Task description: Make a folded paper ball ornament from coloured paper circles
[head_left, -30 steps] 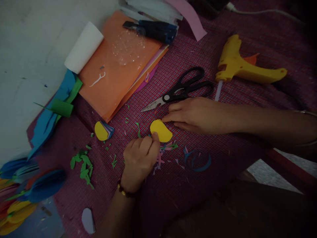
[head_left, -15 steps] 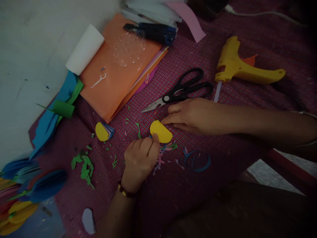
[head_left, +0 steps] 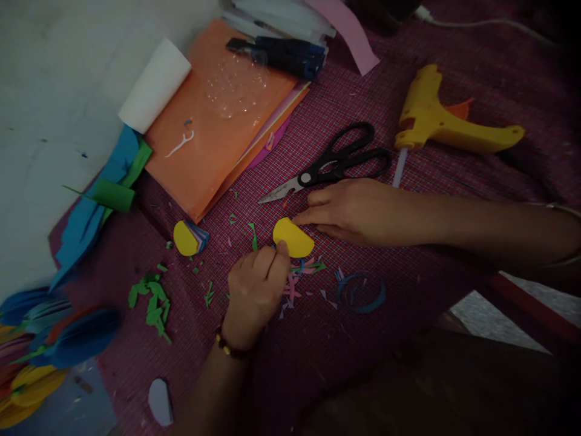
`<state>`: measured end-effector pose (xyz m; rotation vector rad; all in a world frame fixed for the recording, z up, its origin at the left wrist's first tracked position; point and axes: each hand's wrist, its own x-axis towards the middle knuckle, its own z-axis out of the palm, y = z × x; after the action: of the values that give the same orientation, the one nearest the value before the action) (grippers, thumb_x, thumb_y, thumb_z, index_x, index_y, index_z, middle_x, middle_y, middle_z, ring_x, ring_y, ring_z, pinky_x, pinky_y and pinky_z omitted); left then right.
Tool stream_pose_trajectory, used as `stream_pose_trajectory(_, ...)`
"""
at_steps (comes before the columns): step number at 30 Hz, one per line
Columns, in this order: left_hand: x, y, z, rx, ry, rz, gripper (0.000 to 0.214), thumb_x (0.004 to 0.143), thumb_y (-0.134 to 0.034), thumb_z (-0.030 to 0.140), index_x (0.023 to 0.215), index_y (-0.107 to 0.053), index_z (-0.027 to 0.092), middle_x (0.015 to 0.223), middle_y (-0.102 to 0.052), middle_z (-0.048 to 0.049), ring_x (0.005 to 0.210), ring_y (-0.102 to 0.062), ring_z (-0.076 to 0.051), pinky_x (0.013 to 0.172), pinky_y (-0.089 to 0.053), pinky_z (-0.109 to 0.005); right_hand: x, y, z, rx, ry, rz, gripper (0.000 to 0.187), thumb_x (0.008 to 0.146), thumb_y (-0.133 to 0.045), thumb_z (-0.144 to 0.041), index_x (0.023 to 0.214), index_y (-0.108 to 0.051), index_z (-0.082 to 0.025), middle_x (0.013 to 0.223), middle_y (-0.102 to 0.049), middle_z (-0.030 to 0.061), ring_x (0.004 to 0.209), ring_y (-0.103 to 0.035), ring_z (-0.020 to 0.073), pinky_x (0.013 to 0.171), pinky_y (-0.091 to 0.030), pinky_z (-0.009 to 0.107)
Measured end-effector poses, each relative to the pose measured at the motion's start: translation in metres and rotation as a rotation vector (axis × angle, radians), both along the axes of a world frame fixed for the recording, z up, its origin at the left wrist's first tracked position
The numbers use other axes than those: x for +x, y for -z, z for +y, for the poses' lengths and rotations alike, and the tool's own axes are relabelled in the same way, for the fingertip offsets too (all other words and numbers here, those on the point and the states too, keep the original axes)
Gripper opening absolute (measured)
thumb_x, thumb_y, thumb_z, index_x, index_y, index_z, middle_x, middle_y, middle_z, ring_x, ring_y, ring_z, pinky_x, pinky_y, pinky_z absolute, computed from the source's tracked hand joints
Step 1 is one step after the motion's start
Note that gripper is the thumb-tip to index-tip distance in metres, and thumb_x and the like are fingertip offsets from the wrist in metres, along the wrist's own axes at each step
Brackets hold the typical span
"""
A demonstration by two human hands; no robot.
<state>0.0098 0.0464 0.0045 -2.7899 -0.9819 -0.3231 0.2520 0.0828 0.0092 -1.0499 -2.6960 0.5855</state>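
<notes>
A folded yellow paper piece (head_left: 294,237) lies on the red checked cloth (head_left: 408,290). My left hand (head_left: 255,287) is curled into a loose fist, its thumb tip pressing on the near edge of the yellow piece. My right hand (head_left: 351,211) lies flat on the cloth with its fingers together, the fingertips pinning the piece's far right edge. Black scissors (head_left: 333,164) lie shut just beyond my right hand. A yellow glue gun (head_left: 447,125) rests to the right of them.
A stack of folded coloured pieces with yellow on top (head_left: 188,238) sits left of my hands. Orange sheets (head_left: 218,121), a white roll (head_left: 153,86) and a blue cutter (head_left: 284,53) lie at the back. Green scraps (head_left: 152,303), paper flowers (head_left: 49,342) and a blue paper ring (head_left: 361,292) are nearby.
Hardly anything has moved. Both hands stay pressed on the yellow piece, with only a slight shift of the view.
</notes>
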Motion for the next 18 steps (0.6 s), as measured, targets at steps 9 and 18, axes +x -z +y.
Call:
stream_pose_trajectory(9, 0.004, 0.003, 0.003, -0.023, -0.075, -0.111, 0.008, 0.088, -0.055, 0.012, 0.085, -0.06, 0.017, 0.066, -0.055, 0.0009, 0.057, -0.05, -0.011, 0.052, -0.034, -0.026, 0.001, -0.004, 0.005, -0.047, 0.026, 0.018, 0.07, 0.081, -0.066, -0.041, 0.143, -0.039, -0.021, 0.118, -0.065, 0.0094, 0.094, -0.063, 0.0221, 0.072, -0.044, 0.029)
stream_pose_trajectory(18, 0.003, 0.004, 0.003, -0.024, -0.057, -0.102, 0.009, 0.09, -0.052, 0.014, 0.089, -0.061, 0.015, 0.066, -0.055, -0.0001, 0.06, -0.051, -0.013, 0.054, -0.038, -0.026, -0.012, -0.006, 0.01, -0.1, 0.042, -0.057, 0.058, 0.075, -0.072, -0.044, 0.126, -0.055, -0.023, 0.096, -0.07, 0.0041, 0.085, -0.065, 0.0231, 0.07, -0.043, 0.029)
